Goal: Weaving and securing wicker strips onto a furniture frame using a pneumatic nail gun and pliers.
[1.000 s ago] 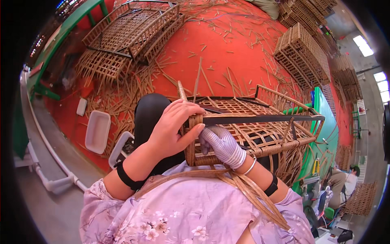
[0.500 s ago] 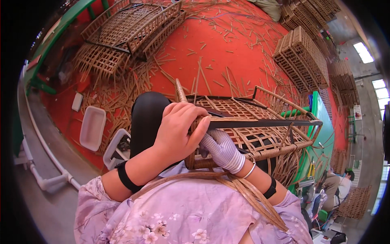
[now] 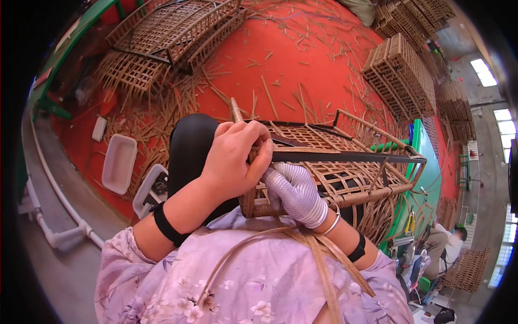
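Observation:
A half-woven brown rattan basket [image 3: 372,198] lies across my lap, with an open lattice and dark metal bars. My bare left hand [image 3: 232,159] is closed over its near left corner, beside a wrapped upright post [image 3: 236,110]. A long black bar [image 3: 345,156] runs rightward from that hand, with a short flat strip lying along it. Just below, my right hand [image 3: 297,194] in a striped grey-white glove is closed against the same corner; what its fingers pinch is hidden. Loose rattan strips [image 3: 318,259] trail from beneath it across my floral shirt.
Cut strips litter the red floor [image 3: 280,54]. Woven panels [image 3: 178,32] are piled at far left, and lattice stacks [image 3: 399,75] at far right. A white tub [image 3: 120,164] stands left of my knee. At right are a green table [image 3: 429,143] and a seated person [image 3: 445,245].
My right hand has shifted slightly up and left, and its thumb side now turns more upward. The loose strips have swung over my lap, hanging lower. My left hand keeps its grip.

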### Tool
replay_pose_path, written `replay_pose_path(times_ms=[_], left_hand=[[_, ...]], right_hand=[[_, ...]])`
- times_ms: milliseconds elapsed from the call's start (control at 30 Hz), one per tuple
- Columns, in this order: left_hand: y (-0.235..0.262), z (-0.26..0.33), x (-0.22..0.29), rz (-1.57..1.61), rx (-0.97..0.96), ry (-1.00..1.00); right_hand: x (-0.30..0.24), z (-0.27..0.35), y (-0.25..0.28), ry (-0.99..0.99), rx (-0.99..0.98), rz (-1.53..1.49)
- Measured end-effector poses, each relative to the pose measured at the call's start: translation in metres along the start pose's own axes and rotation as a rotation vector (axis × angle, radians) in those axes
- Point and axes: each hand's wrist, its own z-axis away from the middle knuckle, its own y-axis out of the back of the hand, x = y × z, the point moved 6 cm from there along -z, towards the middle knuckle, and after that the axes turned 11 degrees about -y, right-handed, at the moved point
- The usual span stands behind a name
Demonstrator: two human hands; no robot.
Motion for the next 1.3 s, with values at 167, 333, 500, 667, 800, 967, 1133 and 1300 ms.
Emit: replay_pose_path(times_ms=[167,333,500,667,800,967,1133,1300], left_hand=[[0.001,0.005,0.0,0.04,-0.073,-0.065],[0.002,0.007,0.003,-0.023,-0.075,-0.063],[0.007,0.004,0.012,-0.152,-0.112,-0.178],[0.014,0.002,0.018,-0.224,-0.175,-0.266],[0.02,-0.004,0.023,-0.212,-0.27,-0.253],[0.017,-0.01,0.02,-0.198,-0.303,-0.239],[0.014,-0.012,0.025,-0.305,-0.248,-0.345],[0.009,-0.02,0.02,-0.213,-0.239,-0.329]], right_hand=[[0.0,0.005,0.004,-0.146,-0.068,-0.005],[-0.015,0.008,0.012,0.059,-0.028,0.069],[-0.032,0.017,0.015,0.074,0.016,-0.046],[-0.03,0.015,0.018,-0.004,0.071,-0.253],[-0.034,0.018,0.016,-0.001,0.03,-0.265],[-0.04,0.024,0.015,0.05,0.053,-0.246],[-0.046,0.028,0.014,0.076,0.053,-0.219],[-0.046,0.027,0.019,0.076,0.053,-0.313]])
